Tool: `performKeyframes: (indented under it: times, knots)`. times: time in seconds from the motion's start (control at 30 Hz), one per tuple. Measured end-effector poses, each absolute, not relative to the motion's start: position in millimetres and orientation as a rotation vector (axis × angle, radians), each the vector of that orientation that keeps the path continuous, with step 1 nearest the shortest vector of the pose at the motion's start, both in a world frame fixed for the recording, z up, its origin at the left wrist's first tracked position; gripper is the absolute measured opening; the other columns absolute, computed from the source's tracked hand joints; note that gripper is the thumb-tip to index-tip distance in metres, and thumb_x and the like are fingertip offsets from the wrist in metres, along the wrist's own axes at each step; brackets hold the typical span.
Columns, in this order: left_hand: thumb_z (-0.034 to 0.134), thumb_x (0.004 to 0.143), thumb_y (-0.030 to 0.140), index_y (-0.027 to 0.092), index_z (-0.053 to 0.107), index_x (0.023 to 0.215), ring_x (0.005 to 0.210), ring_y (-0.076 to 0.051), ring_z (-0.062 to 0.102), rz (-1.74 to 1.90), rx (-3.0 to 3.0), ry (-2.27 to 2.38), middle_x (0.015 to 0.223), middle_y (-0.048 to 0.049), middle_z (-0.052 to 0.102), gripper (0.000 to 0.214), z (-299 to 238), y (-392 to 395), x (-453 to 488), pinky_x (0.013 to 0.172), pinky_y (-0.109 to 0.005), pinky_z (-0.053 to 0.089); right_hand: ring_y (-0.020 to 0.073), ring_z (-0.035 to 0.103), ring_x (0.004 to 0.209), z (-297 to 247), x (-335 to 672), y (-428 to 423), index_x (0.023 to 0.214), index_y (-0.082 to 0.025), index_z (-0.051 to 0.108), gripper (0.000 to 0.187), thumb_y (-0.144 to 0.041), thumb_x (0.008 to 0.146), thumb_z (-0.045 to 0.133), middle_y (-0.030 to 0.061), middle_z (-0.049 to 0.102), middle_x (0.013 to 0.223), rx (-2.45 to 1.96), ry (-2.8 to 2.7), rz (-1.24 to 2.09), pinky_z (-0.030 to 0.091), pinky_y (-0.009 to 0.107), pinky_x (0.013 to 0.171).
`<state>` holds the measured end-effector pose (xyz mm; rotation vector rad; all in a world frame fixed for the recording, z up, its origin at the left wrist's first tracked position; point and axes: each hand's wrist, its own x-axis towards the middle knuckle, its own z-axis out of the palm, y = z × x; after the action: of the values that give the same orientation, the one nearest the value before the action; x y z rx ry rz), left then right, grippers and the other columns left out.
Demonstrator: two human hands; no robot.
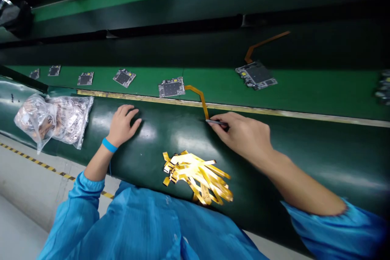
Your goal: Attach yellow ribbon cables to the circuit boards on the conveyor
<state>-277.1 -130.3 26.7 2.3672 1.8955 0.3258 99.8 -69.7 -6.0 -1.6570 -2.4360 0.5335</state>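
Where the head view looks down, a glossy dark green work surface (146, 158) curves along the near side, edged by a pale worn strip (289, 114) with a brighter green belt (317, 93) beyond it. Gray floor (29, 176) with yellow-and-black tape (45, 165) shows at lower left; the far background is dark. Small circuit boards lie spaced along the belt, and two clear plastic bags (71, 122) sit on the near surface at the left.

One board (171, 88) lies on the belt ahead of the person, its long axis running nearly left to right. From its right edge an orange ribbon cable (195, 89) heads right, then bends steeply toward the person, crossing the strip to end over the near surface. There the right hand (248, 133) pinches a slim dark tool (218, 122) between thumb and fingers, its tip pointing left at the ribbon's end; whether they touch is unclear. The left hand (121, 124) is bare, palm down, fingers loosely curved and thumb apart. Nearer the body lies a pile of similar ribbons (198, 174).
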Motion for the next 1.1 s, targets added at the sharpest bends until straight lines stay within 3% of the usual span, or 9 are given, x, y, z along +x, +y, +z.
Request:
performKeyframes:
  times: [0.1,0.3,0.43,0.57,0.83,0.97,1.1]
  knots:
    - [0.053,0.103,0.038,0.016,0.069,0.127,0.122,-0.032,0.061,0.223,2.33,1.984,0.13,-0.0167,0.066,0.036,26.0,-102.1,-296.9,0.106,-0.051,0.053,0.0305,0.072,0.081,-9.0,109.9,-71.7,0.11,-0.023,0.079,0.035,-0.044,0.102,0.052,0.0114,0.081,0.112,-1.617,-2.466,0.556,0.035,0.036,0.059]
    - [0.056,0.092,0.017,0.014,0.064,0.14,0.137,-0.033,0.054,-0.156,2.39,1.96,0.147,-0.0171,0.059,0.049,35.1,-23.2,-325.2,0.114,-0.049,0.049,0.0263,0.07,0.071,-14.2,102.4,-77.1,0.11,-0.023,0.08,0.037,-0.044,0.103,0.051,0.0095,0.081,0.106,-1.446,-2.521,0.499,0.04,0.037,0.061]
    - [0.056,0.086,0.008,0.02,0.048,0.158,0.154,-0.036,0.036,-0.589,2.47,1.769,0.165,-0.0154,0.042,0.074,46.5,25.8,-333.3,0.114,-0.05,0.049,0.0254,0.07,0.069,-10.9,103.8,-84.3,0.109,-0.022,0.08,0.038,-0.044,0.104,0.049,0.0094,0.081,0.101,-1.334,-2.524,0.506,0.045,0.038,0.064]
    - [0.064,0.087,0.016,0.024,0.025,0.169,0.158,-0.037,0.027,-0.856,2.5,1.548,0.17,-0.0158,0.034,0.091,47.5,54.2,-334.6,0.118,-0.052,0.042,0.0224,0.075,0.075,-7.5,111.9,-99.6,0.108,-0.023,0.079,0.031,-0.037,0.104,0.052,0.0069,0.082,0.102,-1.134,-2.528,0.748,0.048,0.033,0.064]
    - [0.069,0.092,0.041,0.023,0.021,0.169,0.146,-0.042,0.039,-0.826,2.551,1.465,0.155,-0.0192,0.043,0.093,42.9,67.0,-325.6,0.118,-0.055,0.033,0.0147,0.07,0.066,16.6,98.3,-129.0,0.107,-0.023,0.076,0.023,-0.026,0.107,0.053,0.0026,0.078,0.09,-0.733,-2.644,1.073,0.042,0.028,0.06]
    - [0.069,0.088,0.04,0.021,0.024,0.167,0.143,-0.044,0.041,-0.758,2.538,1.529,0.153,-0.0203,0.043,0.092,48.7,66.0,-321.7,0.117,-0.056,0.032,0.0164,0.071,0.074,19.4,78.2,-133.2,0.109,-0.023,0.076,0.024,-0.026,0.108,0.052,0.0042,0.077,0.098,-0.658,-2.679,1.082,0.042,0.028,0.062]
    - [0.071,0.083,0.035,0.016,0.03,0.163,0.138,-0.046,0.044,-0.598,2.556,1.568,0.149,-0.0222,0.045,0.092,60.1,54.2,-313.8,0.115,-0.058,0.033,0.0161,0.067,0.067,9.1,59.3,-134.2,0.111,-0.022,0.076,0.019,-0.028,0.105,0.059,0.0056,0.074,0.102,-0.707,-2.73,1.038,0.039,0.03,0.06]
